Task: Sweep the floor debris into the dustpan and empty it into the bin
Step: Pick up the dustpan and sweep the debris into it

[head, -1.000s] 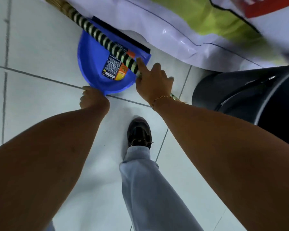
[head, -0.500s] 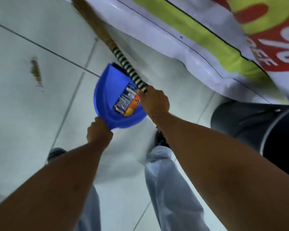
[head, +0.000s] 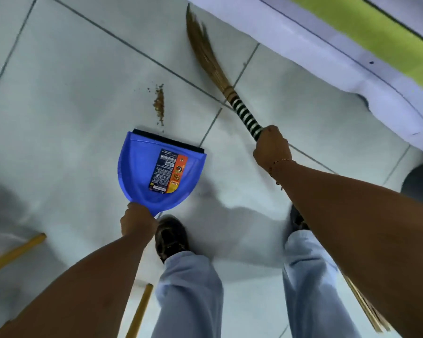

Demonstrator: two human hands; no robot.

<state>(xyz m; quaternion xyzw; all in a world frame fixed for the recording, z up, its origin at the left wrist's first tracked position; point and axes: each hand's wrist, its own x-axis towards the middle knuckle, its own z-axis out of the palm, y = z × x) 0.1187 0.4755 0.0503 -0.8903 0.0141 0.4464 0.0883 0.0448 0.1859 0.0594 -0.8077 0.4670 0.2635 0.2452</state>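
Now the left hand point(head: 138, 219) is gripping the handle of the blue dustpan point(head: 142, 172), fingers wrapped tight around it, and is holding the pan low with its black lip point(head: 167, 140) at the far edge, just near of the debris point(head: 159, 106). The debris is lying in a thin brown streak on the tile, running away from the lip, with a few crumbs right at the lip. The right hand point(head: 271, 150) is clamped around the striped handle of the broom point(head: 244, 115), whose bristles point(head: 202, 47) are trailing far and to the right of the streak, blurred.

To do this step well, the lip should be pressing flat on the floor, so no crumbs are slipping under; whether it is touching now I cannot tell. The bristles should be coming down beyond the far end of the streak and drawing straight toward the pan in short, light strokes, since hard flicks would likely be scattering the crumbs sideways. The dark bin point(head: 420, 181) is waiting at the right edge.
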